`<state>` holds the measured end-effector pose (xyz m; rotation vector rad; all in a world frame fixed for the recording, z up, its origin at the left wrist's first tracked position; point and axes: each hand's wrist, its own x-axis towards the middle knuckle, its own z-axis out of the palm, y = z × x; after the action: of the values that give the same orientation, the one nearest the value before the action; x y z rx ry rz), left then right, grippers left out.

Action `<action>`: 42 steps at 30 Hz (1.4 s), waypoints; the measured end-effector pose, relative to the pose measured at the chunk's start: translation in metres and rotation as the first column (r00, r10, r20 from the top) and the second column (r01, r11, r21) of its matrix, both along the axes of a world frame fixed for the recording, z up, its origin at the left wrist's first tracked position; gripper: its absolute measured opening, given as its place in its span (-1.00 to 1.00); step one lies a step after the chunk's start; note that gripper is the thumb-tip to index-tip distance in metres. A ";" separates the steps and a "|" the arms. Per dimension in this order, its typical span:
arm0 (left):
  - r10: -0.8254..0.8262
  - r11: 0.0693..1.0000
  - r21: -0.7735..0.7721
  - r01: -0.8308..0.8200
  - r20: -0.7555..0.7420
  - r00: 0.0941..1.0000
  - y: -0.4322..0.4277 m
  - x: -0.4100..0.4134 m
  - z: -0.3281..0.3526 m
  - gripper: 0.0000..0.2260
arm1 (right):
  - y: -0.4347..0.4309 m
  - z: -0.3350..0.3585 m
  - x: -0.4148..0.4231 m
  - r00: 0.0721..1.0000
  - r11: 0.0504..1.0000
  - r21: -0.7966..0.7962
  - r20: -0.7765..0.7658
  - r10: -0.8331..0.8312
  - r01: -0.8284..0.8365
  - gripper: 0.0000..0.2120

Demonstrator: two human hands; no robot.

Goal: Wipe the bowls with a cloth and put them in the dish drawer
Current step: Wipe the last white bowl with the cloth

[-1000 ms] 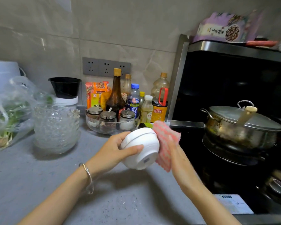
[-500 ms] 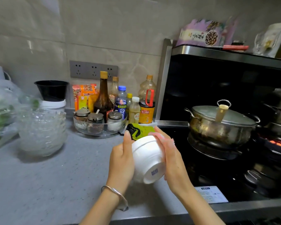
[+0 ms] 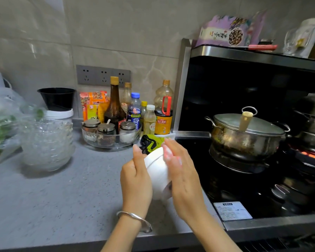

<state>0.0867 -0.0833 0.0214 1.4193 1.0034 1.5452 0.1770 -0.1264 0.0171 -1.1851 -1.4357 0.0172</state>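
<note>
Single head-worn view looks forward and down, close over countertop (image 3: 53,197) and stove (image 3: 244,186).

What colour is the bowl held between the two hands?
The bowl is plain white, shown best in the head view.
</note>
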 end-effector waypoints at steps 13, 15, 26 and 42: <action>0.048 0.999 0.022 -0.048 -0.009 0.999 -0.011 0.000 -0.001 -0.40 | -0.008 -0.005 -0.004 0.997 1.000 -0.013 0.078 -0.024 0.025 -0.59; 0.035 0.998 0.063 -0.033 -0.038 0.999 -0.012 0.003 -0.001 -0.41 | -0.009 -0.008 -0.010 0.926 0.989 0.072 0.347 -0.148 0.130 -0.55; -0.153 0.982 -0.078 0.175 0.230 0.961 -0.020 -0.019 0.005 -0.45 | -0.014 0.017 0.016 0.853 0.884 -0.346 -0.512 0.104 -0.315 -0.54; -0.208 0.924 0.227 0.307 -0.375 0.903 -0.012 -0.026 0.010 -0.43 | -0.023 0.022 0.020 0.956 0.939 -0.250 -0.232 0.178 -0.235 -0.36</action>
<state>0.0608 -0.0955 0.0313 1.9926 0.7647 1.3009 0.1971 -0.1490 0.0395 -1.2095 -1.3960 0.4889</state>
